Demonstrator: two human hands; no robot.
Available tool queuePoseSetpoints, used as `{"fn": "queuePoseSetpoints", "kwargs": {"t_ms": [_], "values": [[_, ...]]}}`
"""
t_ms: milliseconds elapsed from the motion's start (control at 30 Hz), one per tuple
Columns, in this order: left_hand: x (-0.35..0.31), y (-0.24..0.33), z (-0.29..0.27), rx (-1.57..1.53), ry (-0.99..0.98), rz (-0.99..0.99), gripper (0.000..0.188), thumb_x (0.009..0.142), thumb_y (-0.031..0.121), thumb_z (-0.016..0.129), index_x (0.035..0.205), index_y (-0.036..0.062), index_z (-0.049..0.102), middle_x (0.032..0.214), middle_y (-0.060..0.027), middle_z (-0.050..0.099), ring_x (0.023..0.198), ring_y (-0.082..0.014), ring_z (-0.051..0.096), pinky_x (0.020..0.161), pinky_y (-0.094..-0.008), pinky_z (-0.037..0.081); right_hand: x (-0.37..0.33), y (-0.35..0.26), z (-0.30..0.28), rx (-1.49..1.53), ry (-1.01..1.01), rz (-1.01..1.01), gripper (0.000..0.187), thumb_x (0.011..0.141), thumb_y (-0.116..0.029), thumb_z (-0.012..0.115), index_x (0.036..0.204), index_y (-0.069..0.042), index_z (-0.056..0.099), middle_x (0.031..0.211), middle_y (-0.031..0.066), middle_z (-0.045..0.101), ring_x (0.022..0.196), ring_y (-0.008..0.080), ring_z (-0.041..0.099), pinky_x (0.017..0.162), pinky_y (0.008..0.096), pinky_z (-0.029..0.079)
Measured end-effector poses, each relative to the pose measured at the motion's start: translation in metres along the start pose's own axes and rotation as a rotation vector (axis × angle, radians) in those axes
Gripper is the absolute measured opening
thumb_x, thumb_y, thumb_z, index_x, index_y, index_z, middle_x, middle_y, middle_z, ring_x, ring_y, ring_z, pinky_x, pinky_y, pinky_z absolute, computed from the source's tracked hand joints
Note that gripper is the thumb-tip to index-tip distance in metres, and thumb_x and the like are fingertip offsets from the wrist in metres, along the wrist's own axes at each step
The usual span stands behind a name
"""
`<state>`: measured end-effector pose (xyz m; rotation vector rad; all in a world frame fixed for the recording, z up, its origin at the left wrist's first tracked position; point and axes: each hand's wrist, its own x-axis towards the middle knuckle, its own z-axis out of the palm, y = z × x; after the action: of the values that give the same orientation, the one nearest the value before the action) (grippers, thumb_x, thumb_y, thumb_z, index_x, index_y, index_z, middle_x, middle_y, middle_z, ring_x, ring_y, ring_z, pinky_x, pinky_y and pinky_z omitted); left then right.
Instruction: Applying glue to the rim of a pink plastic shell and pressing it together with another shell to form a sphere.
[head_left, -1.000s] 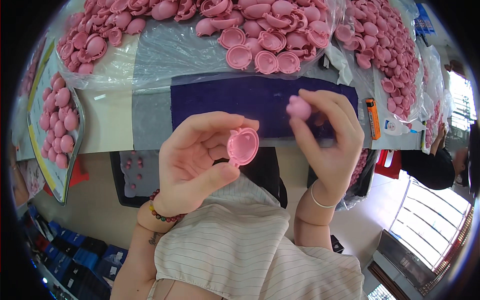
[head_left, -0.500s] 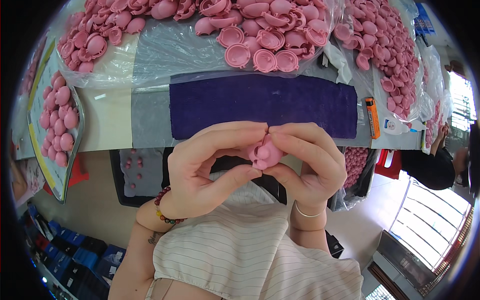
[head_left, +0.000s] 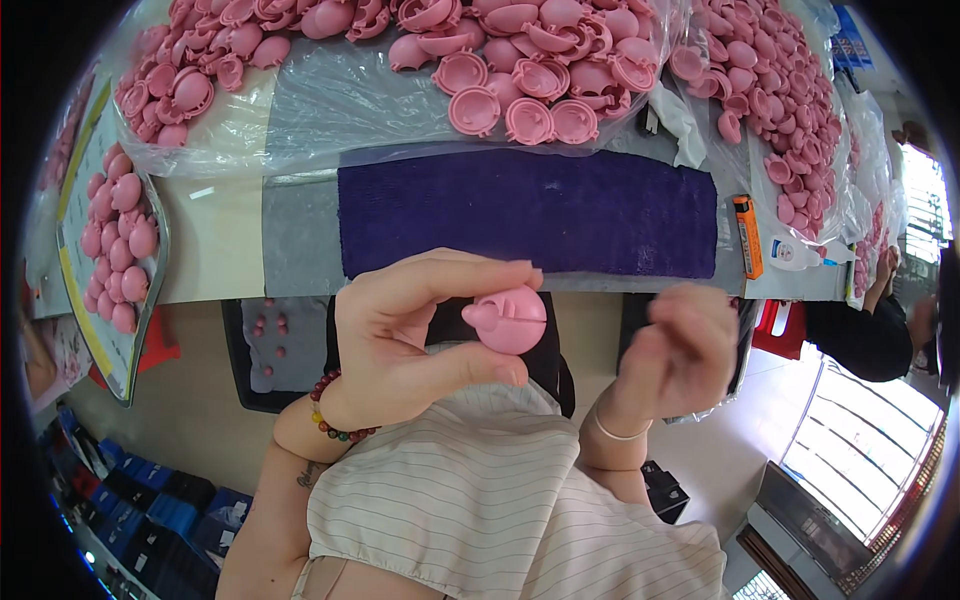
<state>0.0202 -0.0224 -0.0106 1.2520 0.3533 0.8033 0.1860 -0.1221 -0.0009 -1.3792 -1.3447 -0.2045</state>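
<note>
A pink plastic ball (head_left: 514,326), with a small knob at one side and a seam running round it, sits between the thumb and fingers of my left hand (head_left: 392,335). My right hand (head_left: 682,348) hovers apart from it on the right, beyond the table's front edge. Motion smears its fingers, so whether they hold anything is hidden. Beyond both hands a dark purple cloth (head_left: 530,212) lies on the table. Behind it, loose pink half-shells (head_left: 531,120) are heaped on clear plastic sheeting.
Closed pink balls (head_left: 120,235) rest on a tray at the left. More pink pieces (head_left: 770,90) fill a bag at the right. An orange box cutter (head_left: 746,237) and a small white bottle (head_left: 792,254) lie by the cloth. A black bin (head_left: 243,365) stands below the table edge.
My right hand has let go of the pink ball and moved off to the right. The ball stays in my left hand, turned so that its seam and knob show.
</note>
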Motion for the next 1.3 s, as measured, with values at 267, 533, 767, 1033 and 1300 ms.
{"fn": "queuePoseSetpoints", "kwargs": {"t_ms": [267,533,767,1033,1300], "values": [[-0.002,0.006,-0.004,-0.038,-0.018,0.083,0.043,0.05,0.002,0.077,0.087,-0.0043,0.057,0.086,-0.014,0.06,0.079,-0.0185,0.057,0.07,-0.027,0.045,0.011,0.081,-0.07,-0.574,0.774,0.131,0.037,0.07,-0.007,0.061,0.099,0.009,0.045,0.087,0.014,0.051,0.076,0.019,0.048,0.07,0.0275,0.041],[-0.002,0.014,-0.002,-0.506,0.025,-0.334,0.049,0.054,0.036,0.076,0.082,0.0024,0.053,0.08,-0.0103,0.055,0.073,-0.0173,0.054,0.06,-0.0245,0.046,0.027,0.093,-0.077,-0.605,0.436,0.566,0.023,0.076,-0.018,0.059,0.076,0.006,0.058,0.073,0.0101,0.061,0.064,0.0081,0.053,0.06,0.0208,0.041],[0.0,0.01,-0.003,-0.659,-0.101,-0.442,0.054,0.058,0.047,0.071,0.088,0.0086,0.047,0.074,-0.0074,0.052,0.068,-0.0171,0.051,0.055,-0.0244,0.045,0.027,0.025,-0.006,0.332,0.529,0.398,0.026,0.08,-0.015,0.048,0.093,0.007,0.043,0.079,0.0216,0.057,0.059,0.0179,0.055,0.054,0.0226,0.046],[-0.011,0.013,0.001,-0.56,-0.049,-0.268,0.05,0.064,0.041,0.069,0.088,0.0017,0.049,0.068,-0.0108,0.054,0.064,-0.0211,0.054,0.055,-0.0286,0.045,0.007,-0.008,0.039,0.504,0.109,0.489,0.043,0.08,-0.029,0.051,0.099,0.008,0.041,0.08,0.0273,0.055,0.053,0.0208,0.053,0.047,0.0236,0.043],[-0.009,0.063,-0.089,1.068,0.651,0.477,0.029,0.074,0.017,0.059,0.094,-0.0035,0.051,0.088,-0.0113,0.054,0.078,-0.0207,0.053,0.069,-0.028,0.042,-0.002,0.006,0.0,0.407,0.225,0.451,0.04,0.083,-0.028,0.046,0.1,0.008,0.043,0.079,0.0246,0.056,0.049,0.0171,0.047,0.046,0.0215,0.038]]}}
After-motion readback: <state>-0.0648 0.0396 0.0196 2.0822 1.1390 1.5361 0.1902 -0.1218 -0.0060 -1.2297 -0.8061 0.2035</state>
